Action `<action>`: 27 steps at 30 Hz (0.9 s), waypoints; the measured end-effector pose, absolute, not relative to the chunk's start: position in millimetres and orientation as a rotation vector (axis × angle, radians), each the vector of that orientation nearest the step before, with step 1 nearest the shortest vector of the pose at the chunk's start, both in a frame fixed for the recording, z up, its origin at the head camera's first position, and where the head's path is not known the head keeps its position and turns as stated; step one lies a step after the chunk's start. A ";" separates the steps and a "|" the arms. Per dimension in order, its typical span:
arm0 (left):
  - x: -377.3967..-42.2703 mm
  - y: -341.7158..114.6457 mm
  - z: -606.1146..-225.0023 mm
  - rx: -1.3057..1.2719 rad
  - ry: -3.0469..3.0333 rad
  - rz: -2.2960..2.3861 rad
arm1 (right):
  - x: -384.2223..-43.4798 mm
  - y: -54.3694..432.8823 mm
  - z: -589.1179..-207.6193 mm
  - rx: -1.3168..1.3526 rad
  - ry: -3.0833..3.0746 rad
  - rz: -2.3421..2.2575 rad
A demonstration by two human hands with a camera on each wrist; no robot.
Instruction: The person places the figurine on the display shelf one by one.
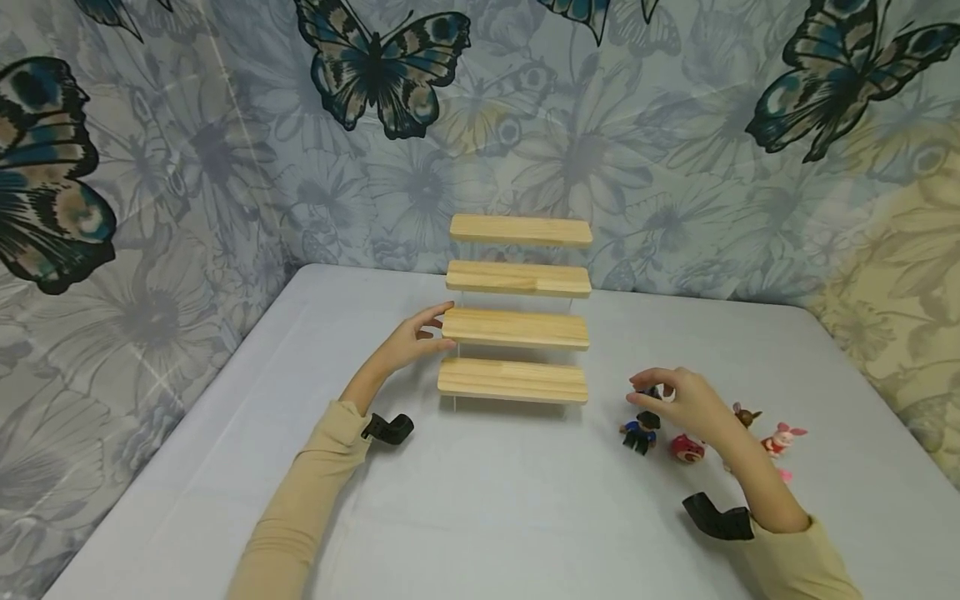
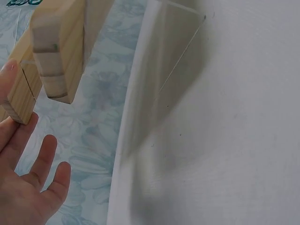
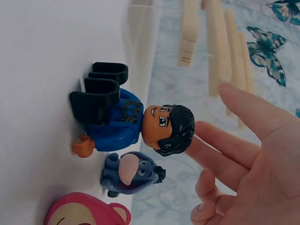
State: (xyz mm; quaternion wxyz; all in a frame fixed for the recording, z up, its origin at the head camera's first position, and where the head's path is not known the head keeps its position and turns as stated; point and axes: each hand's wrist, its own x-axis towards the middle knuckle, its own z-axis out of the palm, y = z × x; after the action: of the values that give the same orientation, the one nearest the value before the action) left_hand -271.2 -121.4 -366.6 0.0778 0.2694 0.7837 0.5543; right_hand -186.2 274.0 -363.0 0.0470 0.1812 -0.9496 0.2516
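A tiered display stand with several pale wooden shelves [image 1: 517, 329] stands on the table. My left hand [image 1: 411, 340] holds the left end of the second shelf from the front, thumb on one edge and fingertips on the other. To the right, my right hand [image 1: 690, 404] hovers by the toy figures, thumb and fingers apart with nothing visibly gripped. Closest to its fingertips is a black-haired toy figure [image 3: 117, 117] in a blue top, upright on the table. Beside that stands a small blue-grey donkey figurine [image 3: 133, 171], partly hidden by the hand in the head view.
A pink-red bear figurine [image 1: 687, 448] stands near my right wrist. Further right are a brown figurine [image 1: 745, 415] and a pink piglet figurine [image 1: 782, 438], the brown one partly covered by my forearm. Butterfly-patterned cloth [image 1: 420, 183] hangs behind the white table [image 1: 525, 500].
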 end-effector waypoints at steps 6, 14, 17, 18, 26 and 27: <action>-269.9 -121.7 -366.9 0.797 2.344 1.686 | -187.1 276.0 -363.4 0.591 -2.936 0.739; -270.1 -119.2 -371.5 0.753 2.319 1.730 | -185.3 279.0 -363.6 0.618 -2.997 0.704; -275.2 -118.4 -377.0 0.749 2.309 1.756 | -185.6 280.4 -362.6 0.601 -3.026 0.702; -277.6 -118.3 -379.9 0.749 2.303 1.765 | -185.6 280.9 -362.2 0.584 -3.042 0.705; -287.8 -120.3 -397.4 0.721 2.324 1.774 | -182.1 283.3 -361.9 0.489 -3.212 0.741; -287.4 -120.4 -397.8 0.725 2.320 1.782 | -181.2 283.7 -362.2 0.500 -3.212 0.756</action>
State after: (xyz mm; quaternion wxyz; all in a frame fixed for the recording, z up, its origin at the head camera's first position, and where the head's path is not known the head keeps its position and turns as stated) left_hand -287.4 -120.4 -397.8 0.0637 0.2401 0.7681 0.5901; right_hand -181.2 283.7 -362.2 -0.0978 0.1490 -0.9578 0.2254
